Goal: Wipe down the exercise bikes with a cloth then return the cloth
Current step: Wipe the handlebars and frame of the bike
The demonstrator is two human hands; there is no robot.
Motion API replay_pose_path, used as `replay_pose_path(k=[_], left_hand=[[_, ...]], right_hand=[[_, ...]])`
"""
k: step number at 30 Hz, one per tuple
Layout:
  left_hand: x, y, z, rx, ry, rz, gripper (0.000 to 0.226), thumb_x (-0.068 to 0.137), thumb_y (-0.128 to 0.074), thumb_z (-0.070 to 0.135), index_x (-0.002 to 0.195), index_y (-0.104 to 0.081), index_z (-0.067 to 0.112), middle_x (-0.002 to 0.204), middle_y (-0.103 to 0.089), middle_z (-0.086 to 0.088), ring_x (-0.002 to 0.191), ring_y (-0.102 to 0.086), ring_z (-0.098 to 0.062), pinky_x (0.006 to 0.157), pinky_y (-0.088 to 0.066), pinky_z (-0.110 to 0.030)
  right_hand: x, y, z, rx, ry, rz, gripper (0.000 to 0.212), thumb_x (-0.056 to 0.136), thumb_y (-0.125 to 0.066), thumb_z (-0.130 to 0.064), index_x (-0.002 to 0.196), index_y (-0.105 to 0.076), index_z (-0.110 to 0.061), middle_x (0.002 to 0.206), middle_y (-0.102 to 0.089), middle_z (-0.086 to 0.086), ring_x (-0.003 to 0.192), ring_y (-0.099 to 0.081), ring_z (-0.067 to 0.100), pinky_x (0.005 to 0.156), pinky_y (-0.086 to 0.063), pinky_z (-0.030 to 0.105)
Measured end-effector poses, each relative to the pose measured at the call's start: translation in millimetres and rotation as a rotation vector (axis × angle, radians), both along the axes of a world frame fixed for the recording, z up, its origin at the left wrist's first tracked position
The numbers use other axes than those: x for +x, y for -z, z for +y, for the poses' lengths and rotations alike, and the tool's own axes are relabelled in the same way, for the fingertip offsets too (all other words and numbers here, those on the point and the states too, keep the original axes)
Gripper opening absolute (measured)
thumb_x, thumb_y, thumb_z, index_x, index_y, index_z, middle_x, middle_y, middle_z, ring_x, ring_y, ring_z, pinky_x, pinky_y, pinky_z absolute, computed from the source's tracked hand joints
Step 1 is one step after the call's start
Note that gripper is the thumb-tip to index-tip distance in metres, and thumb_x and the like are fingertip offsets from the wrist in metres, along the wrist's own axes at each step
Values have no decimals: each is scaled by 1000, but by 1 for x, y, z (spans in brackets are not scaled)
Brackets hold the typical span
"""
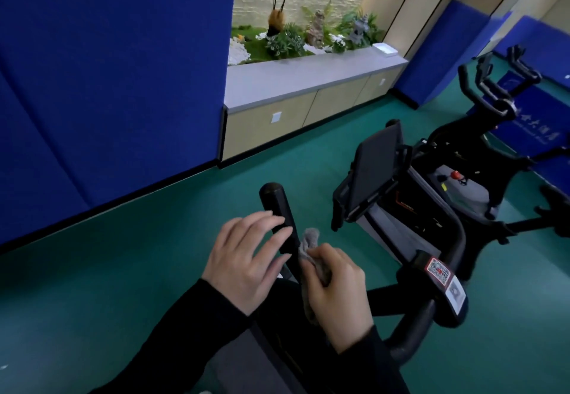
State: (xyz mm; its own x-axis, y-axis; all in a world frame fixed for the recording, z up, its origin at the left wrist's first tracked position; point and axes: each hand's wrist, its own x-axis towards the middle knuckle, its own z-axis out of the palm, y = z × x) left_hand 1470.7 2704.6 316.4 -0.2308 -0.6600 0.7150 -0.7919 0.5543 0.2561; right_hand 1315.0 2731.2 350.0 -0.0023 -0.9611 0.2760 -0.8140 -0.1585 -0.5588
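Left hand (246, 261) lays straight fingers across the black padded handlebar grip (275, 205); just beside the grip, right hand (337, 295) clutches a crumpled grey cloth (309, 244).

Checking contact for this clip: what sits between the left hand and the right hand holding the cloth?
Head view: the black handlebar grip runs between the left hand and the right hand, which grips the grey cloth.

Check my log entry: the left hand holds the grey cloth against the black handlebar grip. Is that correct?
Not quite. The head view shows the right hand holding the grey cloth against the black handlebar grip. The left hand only rests on that grip with straight fingers and holds nothing.
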Motion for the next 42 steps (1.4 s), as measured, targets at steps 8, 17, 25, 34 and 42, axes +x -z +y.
replay_pose_path(k=[8,17,25,34,42], left_hand=[[-8,-31,-41,14,172,-295,19,79,-66,35,84,-71,18,91,-68,4,104,-62,-18,105,-28,-40],[-7,-26,-46,1,192,-264,18,81,-62,35,75,-68,19,80,-63,6,94,-62,-19,107,-25,-36],[-12,-24,-46,16,166,-210,18,82,-59,33,75,-66,18,80,-62,6,97,-51,-15,109,-21,-36],[-15,-25,-42,46,125,-193,21,82,-55,33,74,-66,17,79,-61,5,98,-47,-14,111,-14,-35],[-15,-23,-42,24,119,-196,21,83,-55,32,75,-67,17,79,-61,5,98,-48,-14,113,-12,-34]], right_hand=[[-26,-4,14,124,44,-31,14,82,-70,-14,73,-60,-16,65,-62,-5,64,-58,9,60,-39,15],[-17,-1,12,146,-1,-73,6,88,-64,-18,84,-60,-14,76,-64,-4,72,-58,12,66,-42,18],[-21,-2,-62,762,-126,-433,24,97,-50,-14,73,-48,-19,71,-48,-3,69,-45,7,65,-37,19],[-54,1,-30,719,-156,-186,16,95,-53,-28,81,-49,-23,68,-50,-7,66,-46,10,70,-35,26],[-50,10,41,72,-18,-15,15,88,-65,-22,77,-57,-16,69,-56,0,63,-54,17,61,-38,26]])
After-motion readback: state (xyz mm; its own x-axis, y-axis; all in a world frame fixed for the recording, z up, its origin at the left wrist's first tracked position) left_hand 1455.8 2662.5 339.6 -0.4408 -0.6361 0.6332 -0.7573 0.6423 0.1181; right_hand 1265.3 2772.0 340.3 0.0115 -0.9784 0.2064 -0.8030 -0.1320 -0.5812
